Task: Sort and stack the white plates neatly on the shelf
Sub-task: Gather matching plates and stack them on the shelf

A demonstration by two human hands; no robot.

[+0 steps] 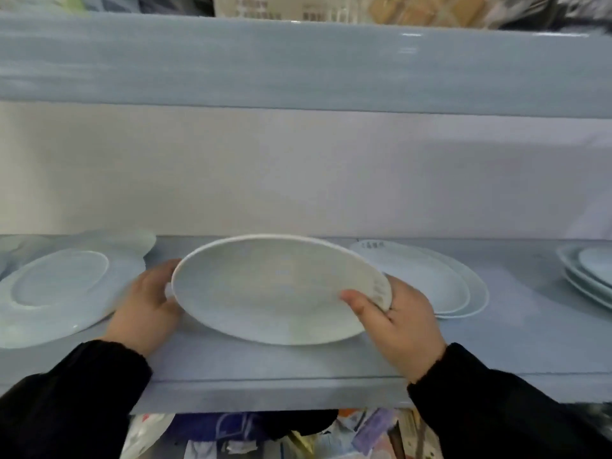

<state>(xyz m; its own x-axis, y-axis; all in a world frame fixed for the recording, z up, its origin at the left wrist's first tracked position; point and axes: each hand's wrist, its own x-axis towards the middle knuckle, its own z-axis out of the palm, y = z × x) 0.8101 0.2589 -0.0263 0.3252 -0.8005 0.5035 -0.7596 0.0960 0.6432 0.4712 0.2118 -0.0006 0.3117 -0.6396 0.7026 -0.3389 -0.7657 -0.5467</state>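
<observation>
I hold a white oval plate (271,289) between both hands, tilted over the middle of the pale blue shelf (265,362). My left hand (145,299) grips its left rim from behind and below. My right hand (400,323) grips its right rim, thumb on the inside. To the left, a large white plate (59,293) lies on the shelf, with another plate (132,241) partly hidden behind it. On the right sits a small stack of oval plates (440,283). At the far right edge stands another stack of plates (586,273).
An upper shelf (298,64) with packaged goods hangs close overhead. A white back wall (298,173) closes the shelf bay. Below the shelf's front edge lie mixed packets and bags (265,435). Black sleeves cover both forearms.
</observation>
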